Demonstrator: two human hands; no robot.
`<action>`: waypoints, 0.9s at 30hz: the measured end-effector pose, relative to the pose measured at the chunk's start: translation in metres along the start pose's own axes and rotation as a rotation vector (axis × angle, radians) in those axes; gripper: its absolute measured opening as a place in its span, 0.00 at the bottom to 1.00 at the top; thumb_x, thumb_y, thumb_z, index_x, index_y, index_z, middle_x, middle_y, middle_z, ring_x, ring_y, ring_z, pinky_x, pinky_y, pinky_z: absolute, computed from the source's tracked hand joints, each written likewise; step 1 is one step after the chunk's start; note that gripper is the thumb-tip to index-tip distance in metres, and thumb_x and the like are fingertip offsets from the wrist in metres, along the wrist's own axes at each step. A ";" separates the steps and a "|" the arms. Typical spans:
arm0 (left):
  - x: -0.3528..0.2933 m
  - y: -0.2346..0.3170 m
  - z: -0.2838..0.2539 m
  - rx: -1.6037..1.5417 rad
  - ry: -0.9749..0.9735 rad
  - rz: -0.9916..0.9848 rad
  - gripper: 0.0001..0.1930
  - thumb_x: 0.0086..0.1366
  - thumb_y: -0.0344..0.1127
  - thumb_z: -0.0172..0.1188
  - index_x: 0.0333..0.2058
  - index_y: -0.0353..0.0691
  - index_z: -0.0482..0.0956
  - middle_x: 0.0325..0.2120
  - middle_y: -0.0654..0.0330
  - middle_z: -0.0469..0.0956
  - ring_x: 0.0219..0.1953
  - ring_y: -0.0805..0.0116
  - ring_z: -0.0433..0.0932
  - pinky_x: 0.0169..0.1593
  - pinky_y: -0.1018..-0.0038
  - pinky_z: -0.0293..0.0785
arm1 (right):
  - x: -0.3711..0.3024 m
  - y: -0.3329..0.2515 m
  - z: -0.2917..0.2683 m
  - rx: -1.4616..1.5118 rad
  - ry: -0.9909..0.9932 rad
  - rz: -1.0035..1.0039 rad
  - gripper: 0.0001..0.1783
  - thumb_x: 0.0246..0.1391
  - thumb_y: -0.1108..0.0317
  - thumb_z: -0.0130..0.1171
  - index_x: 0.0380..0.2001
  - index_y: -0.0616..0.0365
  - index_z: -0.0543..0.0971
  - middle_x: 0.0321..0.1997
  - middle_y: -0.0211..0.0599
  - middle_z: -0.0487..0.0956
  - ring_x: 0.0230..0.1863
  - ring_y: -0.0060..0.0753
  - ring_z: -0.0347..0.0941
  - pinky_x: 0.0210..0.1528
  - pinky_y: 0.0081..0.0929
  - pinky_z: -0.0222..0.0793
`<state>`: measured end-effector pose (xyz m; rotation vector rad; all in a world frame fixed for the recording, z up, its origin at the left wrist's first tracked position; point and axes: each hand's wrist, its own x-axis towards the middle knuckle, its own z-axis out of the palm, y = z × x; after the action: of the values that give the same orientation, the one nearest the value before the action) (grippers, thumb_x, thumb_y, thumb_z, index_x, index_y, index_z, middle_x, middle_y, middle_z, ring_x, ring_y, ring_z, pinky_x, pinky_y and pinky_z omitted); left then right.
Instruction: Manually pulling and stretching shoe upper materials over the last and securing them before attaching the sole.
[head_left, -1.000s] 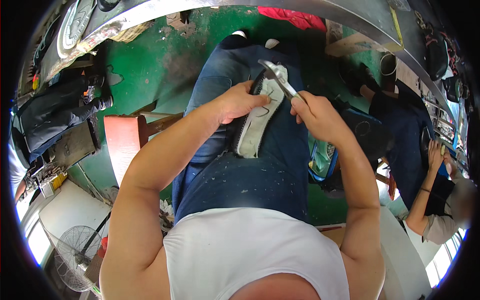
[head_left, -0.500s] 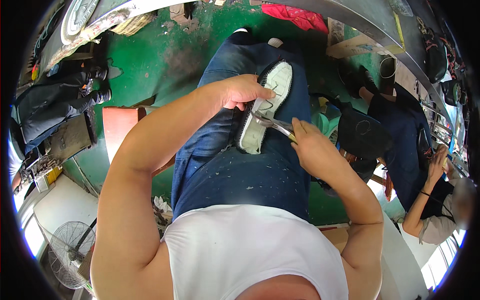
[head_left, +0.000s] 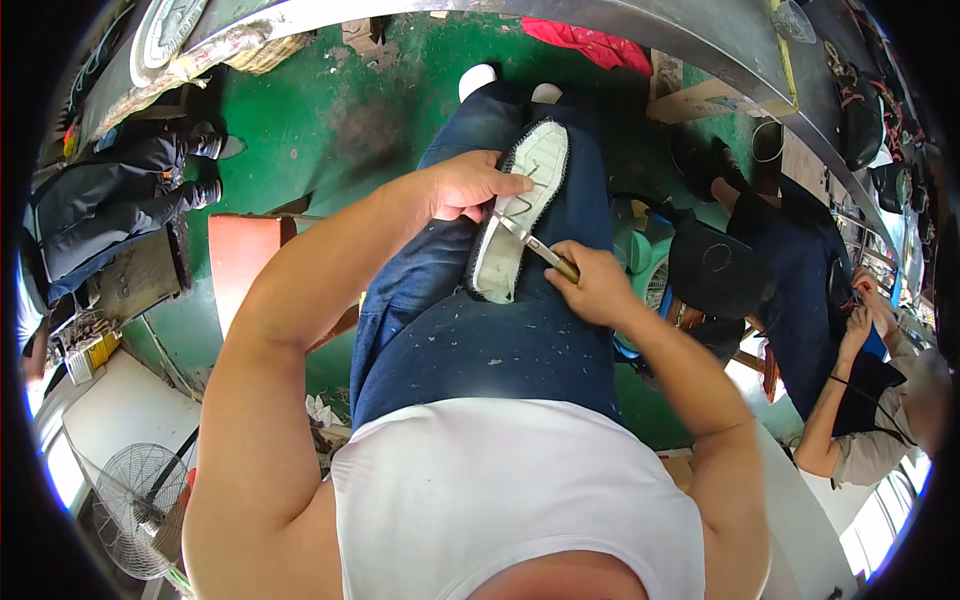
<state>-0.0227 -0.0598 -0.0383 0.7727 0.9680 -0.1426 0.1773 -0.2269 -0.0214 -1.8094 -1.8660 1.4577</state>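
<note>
A shoe (head_left: 534, 202) lies lengthwise along my thighs with its pale underside up and a dark, toothed-looking stitched edge around it. A thin dark zigzag line, perhaps thread or wire, crosses its middle. My left hand (head_left: 474, 186) grips the shoe's left side, thumb pressed on the pale face and fingers partly hidden at the edge. In my right hand (head_left: 594, 283) is a slim hand tool (head_left: 540, 248) with a metal shaft and yellowish-brown handle. Its tip meets the pale surface just below the dark line; its exact kind is unclear.
A metal-edged workbench (head_left: 690, 62) curves across the far side. To my left stands a reddish box-like seat (head_left: 240, 250), with a wire fan (head_left: 142, 510) behind it. A green fan (head_left: 640, 250) is near my right knee. A co-worker (head_left: 870, 370) sits at right.
The tool's head has swung from lying crosswise to pointing down onto the shoe, and my right hand has moved slightly left. Shoe and left hand have shifted a little left.
</note>
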 end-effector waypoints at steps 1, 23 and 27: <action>-0.001 0.001 -0.003 0.012 -0.015 -0.010 0.23 0.67 0.42 0.64 0.56 0.41 0.72 0.47 0.59 0.80 0.48 0.65 0.79 0.49 0.60 0.75 | -0.003 -0.001 0.010 0.152 0.118 0.011 0.16 0.57 0.61 0.63 0.44 0.60 0.78 0.34 0.47 0.82 0.37 0.55 0.80 0.43 0.44 0.74; -0.004 -0.024 0.037 0.552 0.185 0.223 0.40 0.66 0.40 0.65 0.66 0.25 0.53 0.53 0.47 0.75 0.55 0.59 0.75 0.59 0.66 0.72 | -0.069 -0.010 0.015 0.055 0.054 0.121 0.12 0.59 0.64 0.60 0.40 0.62 0.76 0.39 0.53 0.81 0.41 0.60 0.78 0.44 0.50 0.72; -0.013 -0.050 0.034 0.161 -0.083 0.361 0.45 0.70 0.35 0.60 0.73 0.40 0.37 0.65 0.53 0.64 0.64 0.67 0.64 0.67 0.70 0.61 | -0.057 -0.006 0.006 0.064 -0.037 0.222 0.11 0.59 0.64 0.58 0.37 0.62 0.77 0.35 0.55 0.81 0.40 0.61 0.78 0.44 0.52 0.72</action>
<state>-0.0287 -0.1208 -0.0431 1.0687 0.7309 0.0619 0.1839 -0.2766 0.0076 -2.0253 -1.6572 1.6128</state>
